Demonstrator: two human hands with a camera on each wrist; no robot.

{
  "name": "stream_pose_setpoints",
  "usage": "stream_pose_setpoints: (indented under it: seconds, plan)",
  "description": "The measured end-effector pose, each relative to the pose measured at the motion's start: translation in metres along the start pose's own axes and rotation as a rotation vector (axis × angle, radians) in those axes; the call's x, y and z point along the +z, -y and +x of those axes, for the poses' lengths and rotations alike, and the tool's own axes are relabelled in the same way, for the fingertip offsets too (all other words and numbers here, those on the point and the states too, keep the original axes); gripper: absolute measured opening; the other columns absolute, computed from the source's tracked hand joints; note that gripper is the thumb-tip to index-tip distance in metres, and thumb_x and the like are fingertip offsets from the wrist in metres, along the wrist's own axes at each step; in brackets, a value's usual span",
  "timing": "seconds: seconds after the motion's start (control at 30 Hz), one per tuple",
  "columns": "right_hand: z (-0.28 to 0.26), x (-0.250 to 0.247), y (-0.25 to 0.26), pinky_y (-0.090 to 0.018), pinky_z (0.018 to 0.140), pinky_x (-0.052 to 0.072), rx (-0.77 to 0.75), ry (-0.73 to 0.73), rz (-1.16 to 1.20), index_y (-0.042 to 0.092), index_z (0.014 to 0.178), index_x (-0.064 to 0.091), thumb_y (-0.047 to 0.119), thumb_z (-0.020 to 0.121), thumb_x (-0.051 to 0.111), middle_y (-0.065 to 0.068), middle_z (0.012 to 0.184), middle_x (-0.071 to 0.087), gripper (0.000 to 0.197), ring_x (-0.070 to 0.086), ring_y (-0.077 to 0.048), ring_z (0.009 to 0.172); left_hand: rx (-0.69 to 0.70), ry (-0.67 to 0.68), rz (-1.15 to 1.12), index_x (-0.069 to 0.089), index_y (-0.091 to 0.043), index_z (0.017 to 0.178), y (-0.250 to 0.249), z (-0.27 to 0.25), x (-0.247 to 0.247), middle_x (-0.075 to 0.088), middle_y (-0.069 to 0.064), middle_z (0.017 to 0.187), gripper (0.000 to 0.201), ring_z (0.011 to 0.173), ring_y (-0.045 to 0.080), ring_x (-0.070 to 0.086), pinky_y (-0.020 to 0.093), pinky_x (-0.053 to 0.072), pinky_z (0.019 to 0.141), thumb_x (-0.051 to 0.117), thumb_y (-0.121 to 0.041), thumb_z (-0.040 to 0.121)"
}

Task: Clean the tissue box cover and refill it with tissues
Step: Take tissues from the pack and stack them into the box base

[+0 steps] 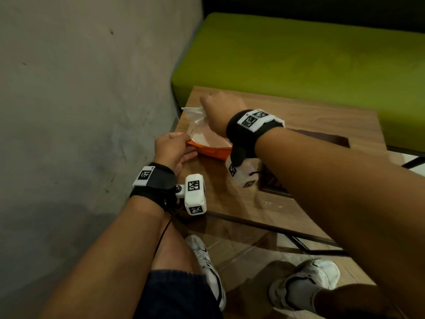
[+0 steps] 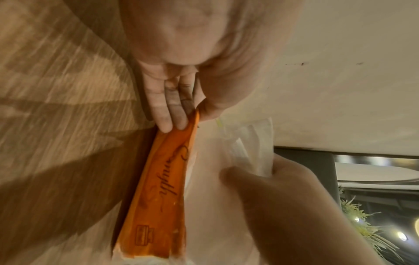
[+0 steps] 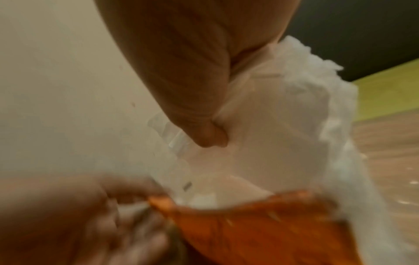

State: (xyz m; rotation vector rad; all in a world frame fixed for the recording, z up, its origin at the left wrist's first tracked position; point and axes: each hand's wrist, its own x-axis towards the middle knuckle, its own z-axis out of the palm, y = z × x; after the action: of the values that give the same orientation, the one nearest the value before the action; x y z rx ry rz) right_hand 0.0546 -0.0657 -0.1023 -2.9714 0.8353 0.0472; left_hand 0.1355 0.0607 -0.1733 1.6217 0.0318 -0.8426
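Observation:
The orange tissue box cover lies at the left end of the wooden table, with its opening facing up. My left hand pinches the cover's near end between thumb and fingers; script lettering runs along the cover's side. A white pack of tissues in clear wrap sticks up out of the cover. My right hand grips the pack's top in a fist, bunching the wrap. The right wrist view is blurred; there the orange cover sits below the pack.
A grey wall stands close on the left. A green bench cushion runs behind the table. A dark flat object lies on the table under my right forearm. My knees and white shoes are below the near table edge.

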Motion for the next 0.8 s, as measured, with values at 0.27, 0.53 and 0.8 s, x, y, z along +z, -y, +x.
stream_pose_setpoints:
  seconds: [0.27,0.53,0.8]
  plan:
    - [0.005,0.035,0.006,-0.031,0.078,0.048,-0.013,0.418,0.012,0.014,0.115,0.069,0.033,0.087,0.079,-0.007,0.112,0.072,0.035,0.069,-0.027,0.101,-0.019,0.026,-0.019,0.058,-0.008,0.119,0.004,0.000,-0.001,0.075,0.020,0.107,0.018,0.080,0.024,0.075,0.031,0.066,0.063,0.066,-0.009,0.102]
    - [0.002,-0.009,0.002,-0.041,0.072,0.044,0.096,-0.125,0.012,0.010,0.120,0.060,0.005,0.097,0.054,-0.015,0.116,0.064,0.024,0.062,-0.037,0.105,-0.016,0.020,-0.023,0.061,-0.009,0.104,0.001,0.002,-0.006,0.075,0.018,0.106,0.002,0.090,0.027,0.076,0.036,0.067,0.072,0.060,-0.008,0.105]
    - [0.001,0.036,0.016,-0.036,0.083,0.055,0.041,0.367,0.038,0.015,0.119,0.065,0.041,0.082,0.082,-0.008,0.117,0.070,0.049,0.068,-0.029,0.101,-0.023,0.027,-0.069,0.060,0.004,0.130,0.006,-0.003,-0.004,0.077,0.026,0.112,0.029,0.095,0.034,0.079,0.037,0.067,0.066,0.062,-0.005,0.102]
